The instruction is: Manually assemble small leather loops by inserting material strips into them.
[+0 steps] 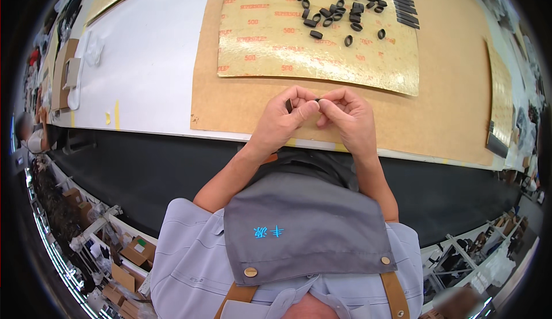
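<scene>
My left hand (283,119) and my right hand (349,117) meet over the near edge of the brown board, fingertips pinched together. Between them is a small black strip (317,100), mostly hidden by the thumbs and fingers. One dark end of a strip (289,105) pokes out beside my left index finger; whether it is the same piece, I cannot tell. Just beyond my hands lies a yellowish printed sheet (259,66), bearing many small black oval loops (348,40). A row of flat black strips (405,8) lines its right edge.
Under the sheet is a brown board (454,89) on a white table (155,60). Another yellowish sheet (501,89) stands at the right edge, with a dark piece at its near end. Cardboard pieces (64,74) sit at the left edge. Another person (37,132) is at far left.
</scene>
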Demonstrator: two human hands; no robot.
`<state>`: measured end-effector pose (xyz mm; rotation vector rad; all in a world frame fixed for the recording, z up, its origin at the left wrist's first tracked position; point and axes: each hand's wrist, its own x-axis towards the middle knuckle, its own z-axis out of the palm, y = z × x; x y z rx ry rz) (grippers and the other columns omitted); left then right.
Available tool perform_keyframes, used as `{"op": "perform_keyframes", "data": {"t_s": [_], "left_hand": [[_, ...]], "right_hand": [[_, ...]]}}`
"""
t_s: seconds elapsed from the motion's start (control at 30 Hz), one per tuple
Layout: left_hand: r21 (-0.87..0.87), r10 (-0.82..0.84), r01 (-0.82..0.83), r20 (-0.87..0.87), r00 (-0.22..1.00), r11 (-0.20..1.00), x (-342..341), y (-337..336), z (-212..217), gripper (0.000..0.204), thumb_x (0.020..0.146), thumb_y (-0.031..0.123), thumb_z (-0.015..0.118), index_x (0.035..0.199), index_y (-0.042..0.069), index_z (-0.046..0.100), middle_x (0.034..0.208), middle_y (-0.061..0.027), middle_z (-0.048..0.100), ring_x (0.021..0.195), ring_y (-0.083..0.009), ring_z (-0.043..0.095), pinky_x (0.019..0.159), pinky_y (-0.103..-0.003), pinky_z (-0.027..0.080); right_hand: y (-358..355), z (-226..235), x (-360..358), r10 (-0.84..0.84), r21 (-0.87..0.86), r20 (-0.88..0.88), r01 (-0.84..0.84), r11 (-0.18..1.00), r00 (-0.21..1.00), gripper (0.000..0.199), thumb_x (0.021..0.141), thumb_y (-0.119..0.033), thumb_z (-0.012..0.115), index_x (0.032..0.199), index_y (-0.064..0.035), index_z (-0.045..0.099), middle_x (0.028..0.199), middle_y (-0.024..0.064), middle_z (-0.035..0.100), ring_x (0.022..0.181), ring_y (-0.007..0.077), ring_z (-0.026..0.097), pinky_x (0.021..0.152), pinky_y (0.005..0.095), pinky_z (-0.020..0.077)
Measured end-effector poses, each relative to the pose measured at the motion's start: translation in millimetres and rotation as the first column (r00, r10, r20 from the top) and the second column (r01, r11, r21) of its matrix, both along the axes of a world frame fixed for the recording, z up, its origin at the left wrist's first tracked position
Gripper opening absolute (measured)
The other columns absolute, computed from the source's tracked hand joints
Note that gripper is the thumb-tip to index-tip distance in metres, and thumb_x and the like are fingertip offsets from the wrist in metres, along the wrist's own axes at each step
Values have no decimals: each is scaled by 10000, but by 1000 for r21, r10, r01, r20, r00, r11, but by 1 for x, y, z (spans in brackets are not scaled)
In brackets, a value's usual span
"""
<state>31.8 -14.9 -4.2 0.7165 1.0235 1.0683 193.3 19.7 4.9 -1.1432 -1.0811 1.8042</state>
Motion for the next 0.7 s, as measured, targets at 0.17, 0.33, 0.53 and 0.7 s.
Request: {"op": "perform_keyframes", "data": {"t_s": [0.17, 0.33, 0.53, 0.7], "left_hand": [[-38, -139, 139, 15, 990, 990, -14, 5, 6, 202, 819, 136, 687, 903, 50, 524, 637, 69, 440, 517, 3, 329, 443, -178, 233], [-40, -260, 258, -57, 964, 965, -17, 8, 8, 224, 760, 137, 739, 814, 70, 532, 611, 86, 425, 505, 8, 320, 438, -178, 219], [30, -203, 213, -191, 960, 977, -14, 5, 2, 171, 804, 151, 697, 818, 58, 554, 597, 96, 400, 506, 5, 306, 448, -185, 210], [-66, -245, 237, -162, 956, 969, -19, 7, 13, 122, 865, 156, 613, 866, 35, 595, 594, 106, 399, 517, 12, 297, 452, -190, 208]], "right_hand": [[3, -3, 13, 157, -6, -76, -157, 988, 985, 129, 834, -27, 632, 927, 62, 624, 781, 97, 648, 624, 128, 629, 576, 230, 517], [4, 2, 16, 248, -2, -139, -251, 968, 959, 104, 813, 23, 628, 904, 75, 633, 776, 125, 645, 625, 161, 637, 573, 266, 540], [3, 8, 10, 215, -42, -85, -219, 975, 973, 85, 839, 13, 595, 909, 57, 617, 749, 105, 638, 602, 131, 623, 554, 248, 523], [4, 3, 16, 197, -64, -72, -201, 977, 978, 102, 863, -44, 589, 912, 45, 589, 744, 74, 621, 591, 110, 610, 550, 234, 512]]}}
